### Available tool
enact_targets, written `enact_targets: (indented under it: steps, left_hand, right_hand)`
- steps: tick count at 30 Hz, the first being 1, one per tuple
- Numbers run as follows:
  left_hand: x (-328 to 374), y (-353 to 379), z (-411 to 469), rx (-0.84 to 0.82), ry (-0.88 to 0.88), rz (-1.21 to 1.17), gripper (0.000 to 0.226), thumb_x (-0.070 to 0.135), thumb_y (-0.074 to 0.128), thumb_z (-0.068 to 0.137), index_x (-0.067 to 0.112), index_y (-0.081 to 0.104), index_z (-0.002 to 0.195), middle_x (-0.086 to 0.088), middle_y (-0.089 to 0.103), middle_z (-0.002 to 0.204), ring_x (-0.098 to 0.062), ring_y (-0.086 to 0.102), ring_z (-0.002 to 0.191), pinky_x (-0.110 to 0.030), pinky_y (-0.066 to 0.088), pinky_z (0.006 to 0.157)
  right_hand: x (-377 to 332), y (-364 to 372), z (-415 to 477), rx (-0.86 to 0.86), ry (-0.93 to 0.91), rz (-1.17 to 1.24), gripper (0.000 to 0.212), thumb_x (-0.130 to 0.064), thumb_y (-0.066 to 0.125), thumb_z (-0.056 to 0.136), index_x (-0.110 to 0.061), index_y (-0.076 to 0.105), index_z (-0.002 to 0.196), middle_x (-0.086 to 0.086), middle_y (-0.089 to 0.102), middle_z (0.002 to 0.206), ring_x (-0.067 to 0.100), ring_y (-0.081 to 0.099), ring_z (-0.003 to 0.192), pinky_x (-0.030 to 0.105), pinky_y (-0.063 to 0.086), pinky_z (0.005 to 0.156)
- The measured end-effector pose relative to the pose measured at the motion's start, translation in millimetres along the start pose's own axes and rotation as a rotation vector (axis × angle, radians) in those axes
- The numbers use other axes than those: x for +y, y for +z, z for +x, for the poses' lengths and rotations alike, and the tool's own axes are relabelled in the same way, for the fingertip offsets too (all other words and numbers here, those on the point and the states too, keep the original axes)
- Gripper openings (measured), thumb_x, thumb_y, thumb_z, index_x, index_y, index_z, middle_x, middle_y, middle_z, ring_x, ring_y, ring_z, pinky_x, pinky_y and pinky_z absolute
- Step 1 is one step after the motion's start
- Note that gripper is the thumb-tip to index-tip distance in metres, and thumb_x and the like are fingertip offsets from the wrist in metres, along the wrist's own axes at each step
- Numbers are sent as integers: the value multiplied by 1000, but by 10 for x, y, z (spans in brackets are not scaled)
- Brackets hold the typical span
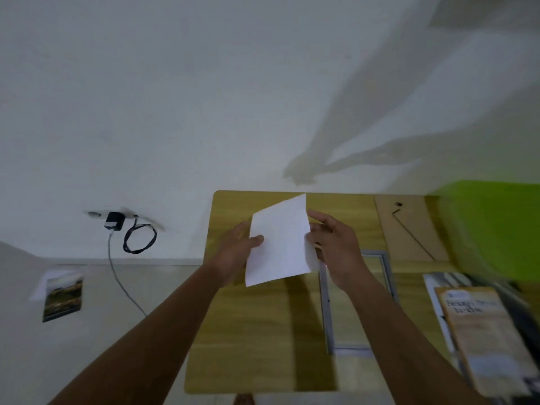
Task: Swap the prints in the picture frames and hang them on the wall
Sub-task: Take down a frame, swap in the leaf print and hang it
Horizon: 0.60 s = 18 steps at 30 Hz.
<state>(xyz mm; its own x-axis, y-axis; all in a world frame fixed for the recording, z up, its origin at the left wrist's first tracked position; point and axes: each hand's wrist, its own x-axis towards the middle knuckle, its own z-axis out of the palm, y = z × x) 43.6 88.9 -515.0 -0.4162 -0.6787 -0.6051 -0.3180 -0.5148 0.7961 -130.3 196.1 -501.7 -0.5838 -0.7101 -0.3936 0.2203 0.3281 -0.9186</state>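
A white sheet [279, 241], the blank back of a print, hangs tilted above the wooden table [251, 331]. My left hand [238, 252] pinches its left edge with the thumb on top. My right hand [333, 247] holds its right edge, fingers partly behind the paper. Under my right hand an empty grey picture frame [327, 317] lies flat on the table. A brown backing board [409, 229] with a hanging wire lies at the table's far right. A landscape print [62, 296] lies on the floor at the left.
A tan printed sheet [482, 337] lies over another frame at the table's right edge. A green object [496, 229] stands at the far right. A black charger [114, 221] with a looped cable sits in a wall socket at the left. The white wall rises behind the table.
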Motion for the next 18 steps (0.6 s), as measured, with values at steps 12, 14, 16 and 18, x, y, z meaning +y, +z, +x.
enact_targets:
  steps: [12,14,16,18]
  left_hand:
    - [-417,1180,-479,-24,302,402,52,7,75,78,32,61,122,10,69,99,3,63,82,-6,45,59]
    - [-511,1398,-514,4,339,516,55,8,75,78,31,59,126,17,63,85,13,57,71,-2,38,53]
    - [-634,1579,-522,12,350,570,59,6,76,76,30,60,127,23,58,76,18,55,64,-1,37,54]
    - [-747,1717,-489,19,353,622,61,6,78,72,27,60,127,22,59,74,18,56,64,-2,37,56]
  right_hand:
    - [522,-1448,-539,106,-56,-266,30,-6,72,84,-31,69,101,-8,64,83,21,65,88,38,55,77]
    - [701,-1624,-544,146,-41,-356,32,-7,75,83,-24,68,109,-8,63,84,20,63,88,30,49,76]
    - [856,-1778,-537,174,-20,-452,35,-8,75,83,-16,68,116,-8,63,89,19,62,93,26,44,78]
    - [953,-1903,-538,175,-1,-540,37,-10,74,84,-16,67,119,-5,62,95,16,60,96,24,41,80]
